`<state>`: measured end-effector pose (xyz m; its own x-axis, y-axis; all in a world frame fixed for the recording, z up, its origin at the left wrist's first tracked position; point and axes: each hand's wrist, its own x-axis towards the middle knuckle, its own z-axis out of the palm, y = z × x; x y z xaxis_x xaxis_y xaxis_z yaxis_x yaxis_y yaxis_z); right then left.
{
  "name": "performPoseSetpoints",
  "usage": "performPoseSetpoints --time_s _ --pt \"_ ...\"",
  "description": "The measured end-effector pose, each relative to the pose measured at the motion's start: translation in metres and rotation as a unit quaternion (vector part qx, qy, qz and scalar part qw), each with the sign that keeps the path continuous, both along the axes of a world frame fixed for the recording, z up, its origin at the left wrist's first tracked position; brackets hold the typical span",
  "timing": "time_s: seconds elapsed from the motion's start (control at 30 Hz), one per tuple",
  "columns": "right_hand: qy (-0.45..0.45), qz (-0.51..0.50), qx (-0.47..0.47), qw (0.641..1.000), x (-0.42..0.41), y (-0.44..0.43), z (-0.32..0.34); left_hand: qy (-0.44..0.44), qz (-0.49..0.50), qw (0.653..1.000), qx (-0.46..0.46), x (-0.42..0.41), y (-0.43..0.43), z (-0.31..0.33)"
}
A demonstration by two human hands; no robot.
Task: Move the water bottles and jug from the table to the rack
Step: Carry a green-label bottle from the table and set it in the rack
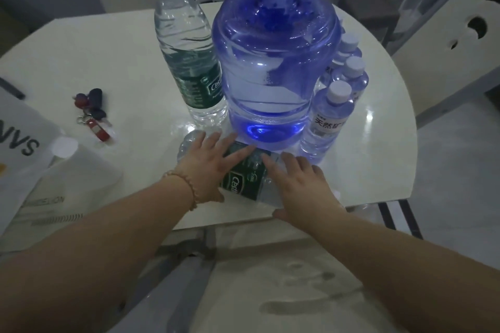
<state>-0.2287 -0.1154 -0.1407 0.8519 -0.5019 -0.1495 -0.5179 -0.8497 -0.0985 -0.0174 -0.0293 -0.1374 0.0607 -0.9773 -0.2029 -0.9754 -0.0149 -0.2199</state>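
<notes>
Hands both flat on a lying bottle (247, 178) at the near edge of the white desk (113, 62). Left hand (209, 167), bead bracelet at the wrist, lies spread over the bottle's left part, fingers extended toward the jug; palm down, not curled around it. Right hand (300, 184) is likewise spread, fingers pointing left-forward across the bottle's right part, thumb hanging just over the desk's near edge. Neither hand grips; both simply press or rest on top.

Lying bottle: clear plastic, dark green label facing up, on its side, roughly parallel to the near edge.

Blue jug (273, 67) stands upright just behind the lying bottle, near the middle of the desk, large and translucent, partly filled, blue cap at top.

Tall bottle (186, 54) with a matching green label stands upright just left of the jug, touching or nearly touching it; white cap with a loop handle.

Small bottles (328, 121) with white caps stand in a row at the jug's right side, toward the right edge; the nearest carries a white label with printed characters. More caps show behind the jug, partly hidden.

Key bunch (92, 113) with a red tag lies toward the left edge, well apart from the bottles. White bags (29, 143) with printed lettering sit at the near left corner.
</notes>
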Motion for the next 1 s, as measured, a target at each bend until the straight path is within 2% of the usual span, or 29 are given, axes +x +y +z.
performPoseSetpoints --time_s 0.1,0.23,0.37,0.5,0.67,1.0 --pt "-0.024 0.014 -0.017 0.999 0.002 -0.005 -0.009 -0.027 -0.031 0.999 -0.028 0.002 -0.005 -0.002" --pt "-0.021 0.014 -0.004 1.000 0.005 -0.005 -0.018 -0.017 -0.056 0.997 -0.048 0.008 -0.006 -0.010" --pt "-0.023 0.036 -0.004 0.999 0.001 -0.008 -0.009 0.006 -0.034 0.999 -0.027 0.000 -0.007 -0.006" --pt "-0.004 0.100 -0.016 0.995 -0.028 -0.022 0.013 0.066 0.008 0.996 -0.061 -0.037 0.003 0.002" --pt "0.011 0.116 -0.050 0.992 -0.122 -0.047 0.043 0.086 -0.009 0.989 -0.118 -0.129 -0.014 0.022" --pt "0.004 0.002 -0.146 0.989 -0.392 -0.150 0.093 0.078 -0.102 0.969 -0.210 -0.382 -0.162 0.075"
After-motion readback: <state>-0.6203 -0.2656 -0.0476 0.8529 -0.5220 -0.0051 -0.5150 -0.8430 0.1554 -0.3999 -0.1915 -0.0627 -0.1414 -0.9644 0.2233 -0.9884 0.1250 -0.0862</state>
